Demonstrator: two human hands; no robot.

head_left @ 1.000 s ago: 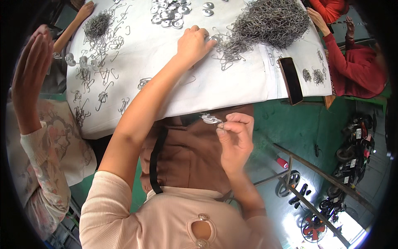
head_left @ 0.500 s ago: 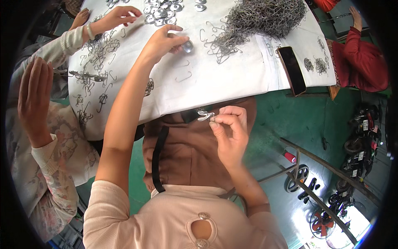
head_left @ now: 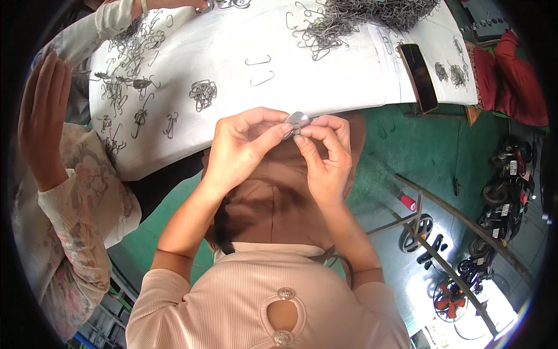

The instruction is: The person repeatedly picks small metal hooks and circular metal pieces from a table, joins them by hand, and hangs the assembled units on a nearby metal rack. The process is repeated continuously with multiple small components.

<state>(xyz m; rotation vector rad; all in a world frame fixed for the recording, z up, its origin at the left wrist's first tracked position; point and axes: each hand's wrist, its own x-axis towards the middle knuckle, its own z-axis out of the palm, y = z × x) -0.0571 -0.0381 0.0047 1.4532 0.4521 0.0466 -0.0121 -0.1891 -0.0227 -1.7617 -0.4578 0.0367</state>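
My left hand [head_left: 244,145] and my right hand [head_left: 325,154] meet just below the near edge of the white table [head_left: 349,75], over my brown lap. Between their fingertips they pinch a small shiny metal piece [head_left: 297,120] with a bit of wire on it. Two loose wire hooks [head_left: 260,68] lie on the white cloth straight ahead of my hands. A big heap of grey wire hooks [head_left: 372,14] sits at the far middle of the table.
A black phone [head_left: 418,75] lies on the table's right part. Small wire bundles [head_left: 202,93] and assembled pieces [head_left: 131,99] spread over the left side. A person in a floral sleeve [head_left: 70,221] sits to my left, hand raised. Another person's hand [head_left: 145,7] reaches in at the far left.
My left hand has come back from the table to my lap and joined the right hand on the metal piece. The view has tipped closer to the hands.
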